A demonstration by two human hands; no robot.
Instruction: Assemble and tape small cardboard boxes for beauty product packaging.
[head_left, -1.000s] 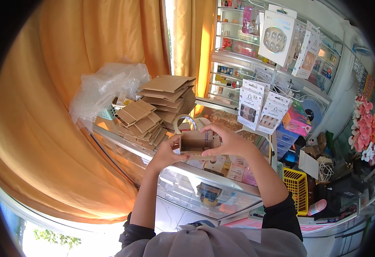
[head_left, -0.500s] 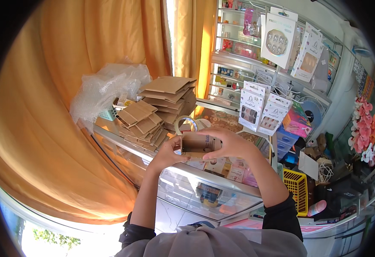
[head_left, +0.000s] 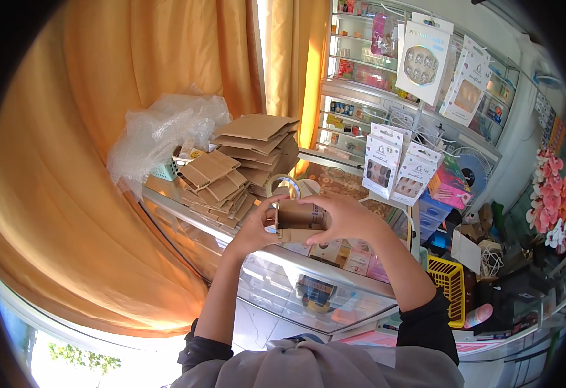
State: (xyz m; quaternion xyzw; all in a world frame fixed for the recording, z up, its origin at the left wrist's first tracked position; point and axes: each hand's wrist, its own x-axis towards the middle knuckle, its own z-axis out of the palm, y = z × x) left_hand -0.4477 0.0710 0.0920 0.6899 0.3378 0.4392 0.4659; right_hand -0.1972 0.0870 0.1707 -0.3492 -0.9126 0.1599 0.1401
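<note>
Between my two hands, above the front of a glass counter (head_left: 276, 258), is a small brown cardboard box (head_left: 301, 215) with its hollow inside showing. My left hand (head_left: 257, 227) grips its left end, fingers bent at the edge. My right hand (head_left: 342, 218) spans its right end, thumb low and fingers along the top. Just behind the box stands a roll of tape (head_left: 285, 184), partly hidden by it. To the left lie a pile of small folded cardboard pieces (head_left: 215, 178) and a taller stack of larger flattened cardboard boxes (head_left: 257, 139).
Bubble wrap (head_left: 160, 132) and a pale green basket (head_left: 165, 171) sit at the counter's left end, beside an orange curtain (head_left: 102, 194). White packs of false nails (head_left: 381, 158) hang at the right. Further right are a yellow basket (head_left: 448, 288) and a fan (head_left: 470, 169).
The box has tilted slightly between my hands. My left fingers have shifted upward on its left edge, and my right hand's fingers have moved a little left over its top.
</note>
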